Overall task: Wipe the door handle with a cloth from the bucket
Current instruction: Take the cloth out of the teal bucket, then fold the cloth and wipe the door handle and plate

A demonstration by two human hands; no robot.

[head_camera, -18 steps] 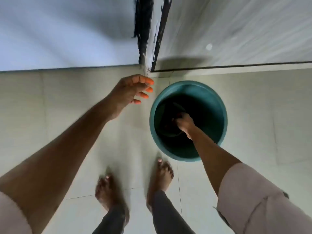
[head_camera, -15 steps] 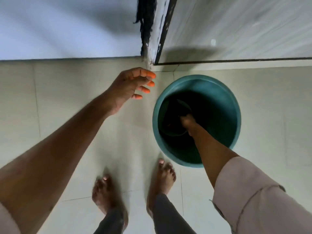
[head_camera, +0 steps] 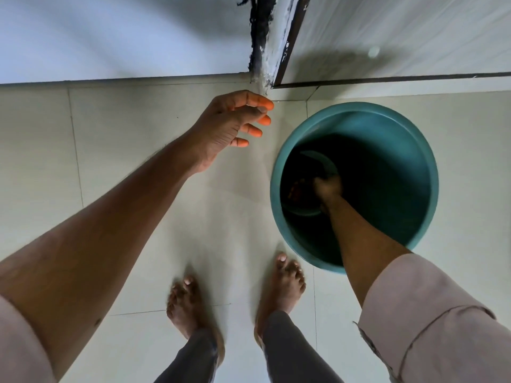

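A teal bucket (head_camera: 414, 125) stands on the tiled floor just right of my feet. My right hand (head_camera: 327, 189) is deep inside it, down in the dark bottom, next to the rim of a smaller round container (head_camera: 320, 158). Something dark and reddish (head_camera: 296, 190) lies at my fingers; I cannot tell whether it is the cloth or whether my fingers hold it. My left hand (head_camera: 232, 123) hovers above the floor left of the bucket, empty, with its fingers spread. The door handle is out of view.
A pale door (head_camera: 401, 37) with a dark bottom edge rises behind the bucket. Its worn frame post (head_camera: 272, 42) meets a white wall (head_camera: 110, 37) on the left. My bare feet (head_camera: 237, 294) stand on light floor tiles below.
My right hand has gone deeper into the bucket. The view has shifted slightly, and my left hand stays raised and open beside the bucket.
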